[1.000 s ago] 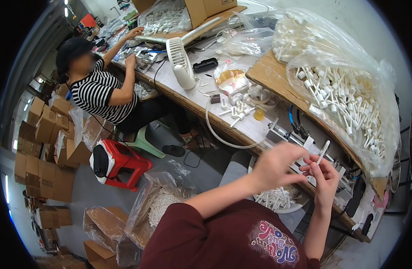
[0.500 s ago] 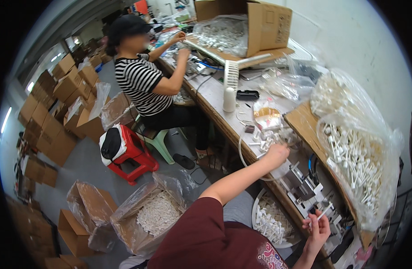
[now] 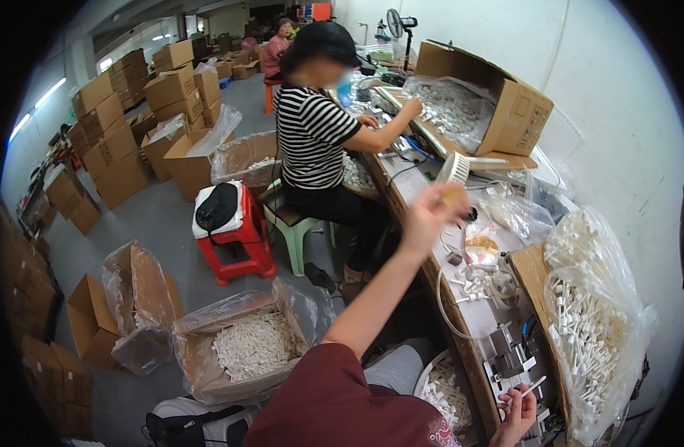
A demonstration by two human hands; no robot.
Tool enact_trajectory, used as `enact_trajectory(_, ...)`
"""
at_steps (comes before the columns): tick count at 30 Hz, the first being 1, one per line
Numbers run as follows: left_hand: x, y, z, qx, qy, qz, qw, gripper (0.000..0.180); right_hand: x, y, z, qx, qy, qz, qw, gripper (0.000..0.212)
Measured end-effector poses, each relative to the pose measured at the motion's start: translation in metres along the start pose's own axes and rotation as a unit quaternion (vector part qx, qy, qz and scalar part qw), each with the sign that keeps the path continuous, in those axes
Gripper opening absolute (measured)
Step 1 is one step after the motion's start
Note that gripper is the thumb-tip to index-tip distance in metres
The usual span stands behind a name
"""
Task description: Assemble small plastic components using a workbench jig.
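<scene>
My left hand (image 3: pixel 431 216) is raised over the near side of the bench, smeared by motion. A small yellowish piece (image 3: pixel 453 196) shows at its fingers, too blurred to name. At the lower right, my right hand (image 3: pixel 517 413) pinches a thin white plastic stick (image 3: pixel 534 386), tilted up to the right. That hand is beside a metal fixture (image 3: pixel 509 350) set along the bench. Loose white plastic parts (image 3: pixel 476 287) lie between my hands, near a clear bag with yellowish contents (image 3: pixel 481 244).
A large clear bag of white stick parts (image 3: pixel 584 320) rests on cardboard at the right. Below the bench edge stands a tub of white parts (image 3: pixel 446 391). A white fan (image 3: pixel 455 170) stands farther along. A co-worker in stripes (image 3: pixel 312 134) sits at the bench. A lined carton (image 3: pixel 256 346) holds white pieces.
My left hand has lifted from the loose parts and swung up and away, now with a yellowish piece at its fingers. My right hand still holds the stick. The view has shifted.
</scene>
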State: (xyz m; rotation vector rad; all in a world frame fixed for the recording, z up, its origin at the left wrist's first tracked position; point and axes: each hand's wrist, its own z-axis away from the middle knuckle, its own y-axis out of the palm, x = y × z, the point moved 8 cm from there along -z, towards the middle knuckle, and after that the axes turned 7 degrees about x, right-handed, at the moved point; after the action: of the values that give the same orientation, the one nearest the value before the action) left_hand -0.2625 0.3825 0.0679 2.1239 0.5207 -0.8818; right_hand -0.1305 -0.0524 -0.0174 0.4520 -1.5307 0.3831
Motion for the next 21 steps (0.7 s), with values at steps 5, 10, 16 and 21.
enact_trajectory(5,-0.135,-0.148,-0.050,-0.158,0.171,0.155,0.960,0.024,0.008,0.024,-0.003,0.080,-0.053,0.015,0.995,0.026)
enact_trajectory(10,-0.216,-0.248,-0.068,-0.227,0.230,0.200,0.925,0.018,0.017,0.042,0.003,0.108,-0.095,0.016,0.989,0.024)
enact_trajectory(16,-0.244,-0.264,-0.055,-0.256,0.256,0.138,0.922,0.037,0.020,0.041,0.008,0.094,-0.092,0.030,0.991,0.022)
enact_trajectory(21,-0.247,-0.267,-0.059,-0.215,0.233,0.145,0.937,0.024,0.012,0.041,0.005,0.078,-0.061,0.033,0.995,0.020)
